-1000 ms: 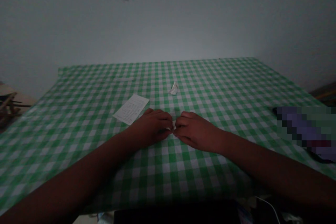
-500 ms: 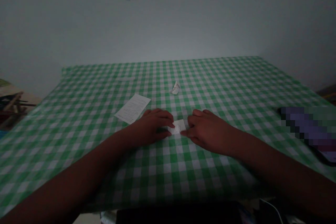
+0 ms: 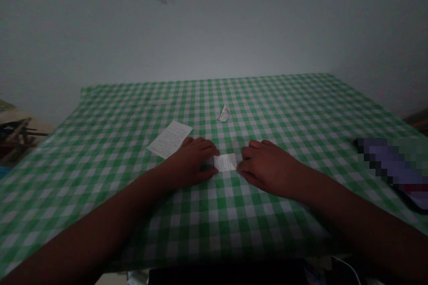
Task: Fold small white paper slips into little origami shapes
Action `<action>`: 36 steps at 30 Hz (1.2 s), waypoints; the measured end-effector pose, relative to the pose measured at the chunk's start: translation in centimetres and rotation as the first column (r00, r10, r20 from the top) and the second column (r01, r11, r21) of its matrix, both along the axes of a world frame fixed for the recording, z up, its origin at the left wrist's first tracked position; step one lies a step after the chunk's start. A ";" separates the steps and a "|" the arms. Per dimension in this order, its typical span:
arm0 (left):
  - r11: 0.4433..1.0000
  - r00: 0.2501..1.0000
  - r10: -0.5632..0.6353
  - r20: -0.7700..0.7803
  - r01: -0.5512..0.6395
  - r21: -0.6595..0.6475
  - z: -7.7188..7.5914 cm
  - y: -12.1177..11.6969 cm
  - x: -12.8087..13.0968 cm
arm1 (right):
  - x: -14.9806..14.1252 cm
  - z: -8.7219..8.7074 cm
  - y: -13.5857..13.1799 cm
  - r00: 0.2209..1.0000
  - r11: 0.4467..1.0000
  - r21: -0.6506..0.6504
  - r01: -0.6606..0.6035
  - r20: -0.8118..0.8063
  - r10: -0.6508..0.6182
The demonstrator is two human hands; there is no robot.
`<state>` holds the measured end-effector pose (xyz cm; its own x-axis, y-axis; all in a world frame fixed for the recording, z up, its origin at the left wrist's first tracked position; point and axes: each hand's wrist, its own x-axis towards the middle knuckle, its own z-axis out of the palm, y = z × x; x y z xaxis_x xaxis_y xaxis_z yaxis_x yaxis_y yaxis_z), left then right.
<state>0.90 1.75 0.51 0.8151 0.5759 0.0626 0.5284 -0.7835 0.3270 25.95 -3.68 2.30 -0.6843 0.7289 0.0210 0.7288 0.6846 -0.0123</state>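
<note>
A white printed paper sheet point(image 3: 170, 139) and a crumpled white paper scrap point(image 3: 224, 114) lie on the green-and-white gingham tablecloth point(image 3: 267, 107), beyond a small white paper slip point(image 3: 225, 162). The slip lies flat between the open, palm-down left hand point(image 3: 190, 162) and right hand point(image 3: 267, 168), touching both.

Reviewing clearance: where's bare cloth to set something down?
Bare gingham tablecloth lies between the crumpled paper scrap and the far edge, and left of the paper sheet. It's crowded at the paper slip, between left hand and right hand.

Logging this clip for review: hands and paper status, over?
Left hand and right hand low on green gingham tablecloth, touching opposite edges of small white paper slip. Printed sheet beyond left hand; crumpled paper scrap farther ahead.
</note>
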 end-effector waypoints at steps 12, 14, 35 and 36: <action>0.998 0.995 0.016 0.103 -0.009 -0.060 -0.7 -0.3 0.2 | -0.5 -1.1 0.7 0.999 1.000 -0.004 0.027 -0.023 -0.027; 0.998 0.992 0.022 0.121 -0.014 -0.069 -0.8 -0.4 0.2 | -0.5 -1.3 0.9 0.998 0.999 0.006 0.048 -0.049 -0.047; 0.971 0.944 -0.187 0.271 0.136 0.197 -0.3 -0.7 -0.1 | -0.6 -2.0 1.3 0.947 0.984 0.169 0.061 -0.321 -0.004; 0.973 0.947 -0.184 0.264 0.136 0.189 -0.3 -0.7 -0.2 | -0.5 -2.2 1.4 0.946 0.985 0.164 0.055 -0.324 0.001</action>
